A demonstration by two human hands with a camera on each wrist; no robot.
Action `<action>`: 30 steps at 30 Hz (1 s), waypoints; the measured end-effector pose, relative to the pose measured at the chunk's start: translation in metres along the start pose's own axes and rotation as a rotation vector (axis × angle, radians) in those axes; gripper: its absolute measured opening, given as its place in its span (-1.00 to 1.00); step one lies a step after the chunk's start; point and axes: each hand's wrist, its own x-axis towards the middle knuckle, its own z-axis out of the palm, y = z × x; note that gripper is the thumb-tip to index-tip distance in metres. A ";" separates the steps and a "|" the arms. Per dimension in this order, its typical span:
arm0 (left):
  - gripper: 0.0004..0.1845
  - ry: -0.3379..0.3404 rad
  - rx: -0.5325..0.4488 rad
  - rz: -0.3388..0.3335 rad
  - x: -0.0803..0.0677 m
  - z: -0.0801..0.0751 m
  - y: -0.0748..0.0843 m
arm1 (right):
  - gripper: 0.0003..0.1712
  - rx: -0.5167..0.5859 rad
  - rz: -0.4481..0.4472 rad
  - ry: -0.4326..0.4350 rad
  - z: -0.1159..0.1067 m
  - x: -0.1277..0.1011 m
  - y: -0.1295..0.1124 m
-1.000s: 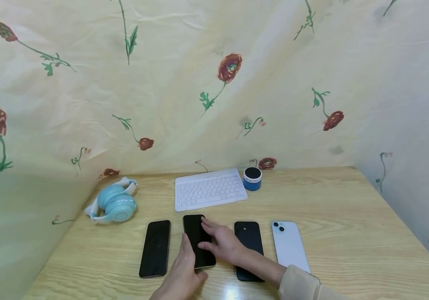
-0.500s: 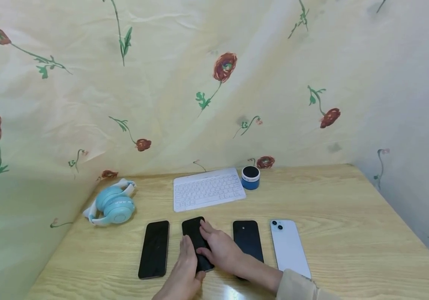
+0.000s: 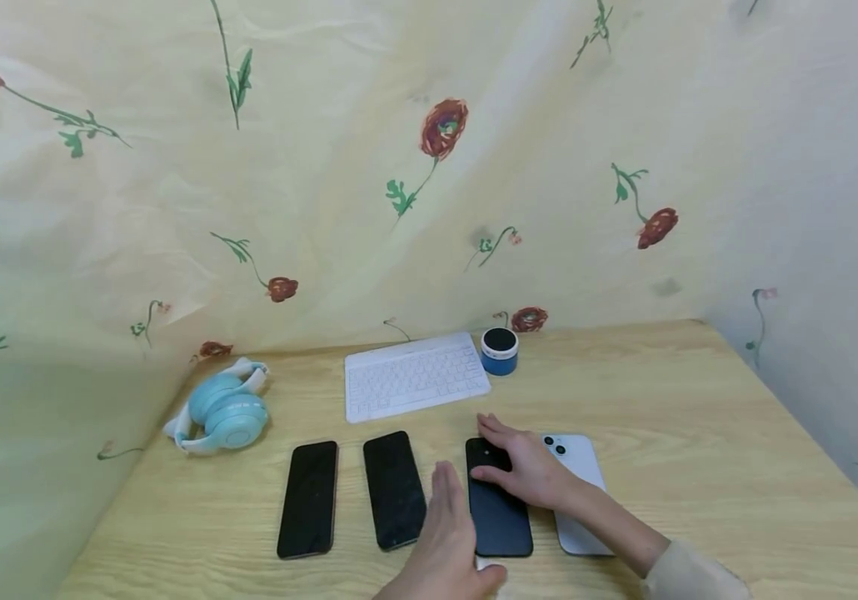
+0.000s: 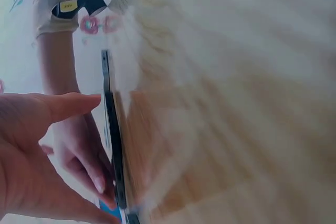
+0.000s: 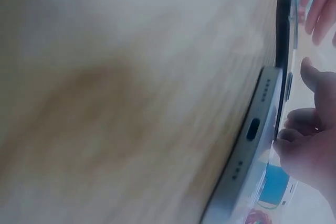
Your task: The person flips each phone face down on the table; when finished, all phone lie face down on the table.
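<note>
Two black phones lie screen up in the head view, the far-left phone and the second phone. To their right is a dark phone with one small round spot near its top. My left hand stands on edge along its left side, fingers straight and thumb apart. My right hand lies over its upper right, thumb on its surface, fingers extended past the top. The arm partly covers a pale phone, camera side up; its port end shows in the right wrist view.
Behind the phones are a white keyboard and a small blue speaker. Light blue headphones sit at the left on the wooden table. A flowered cloth hangs at the back and sides.
Both hands have left the second phone and moved right to the dark phone. The second phone stays on the table, tilted slightly. The head view has shifted a little.
</note>
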 end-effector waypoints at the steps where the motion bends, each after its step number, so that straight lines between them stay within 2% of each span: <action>1: 0.32 -0.015 0.022 -0.008 0.004 0.002 0.004 | -0.21 0.003 0.007 -0.005 -0.002 -0.001 0.001; 6: 0.33 -0.049 0.125 -0.049 0.016 0.011 0.018 | -0.21 -0.013 0.016 -0.009 -0.006 -0.006 0.005; 13: 0.32 -0.051 0.189 -0.096 0.023 0.017 0.018 | -0.20 -0.035 0.016 -0.009 0.000 -0.006 0.001; 20: 0.27 -0.026 0.257 -0.101 0.030 0.020 0.020 | -0.25 -0.032 0.048 0.007 0.003 -0.006 -0.001; 27: 0.21 -0.031 0.263 -0.115 0.030 0.021 0.021 | -0.22 -0.048 -0.012 0.030 -0.001 -0.018 0.002; 30: 0.13 -0.049 0.312 -0.098 0.030 0.021 0.022 | -0.22 -0.045 -0.020 0.027 -0.003 -0.023 0.002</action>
